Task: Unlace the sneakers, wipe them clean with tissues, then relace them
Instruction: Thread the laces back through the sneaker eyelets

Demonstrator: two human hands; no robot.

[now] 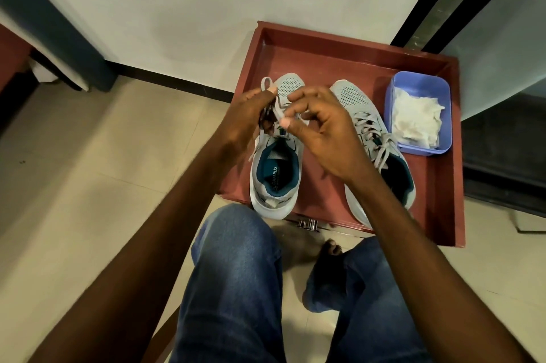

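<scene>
Two grey sneakers with teal linings stand side by side in a red-brown tray [437, 215]. Over the left sneaker [274, 173], my left hand [251, 114] grips a loop of its grey lace [267, 83]. My right hand [319, 132] pinches the same lace between thumb and forefinger just above the tongue. The right sneaker [354, 96] is laced, its lace ends lying loose, and my right forearm covers part of it. A purple tub [397, 91] holding crumpled white tissues [416, 117] sits at the tray's right side.
The tray lies on a beige tiled floor against a white wall with a dark skirting. A dark-framed glass door stands to the right. My knees in blue jeans and a bare foot [328, 262] are just in front of the tray.
</scene>
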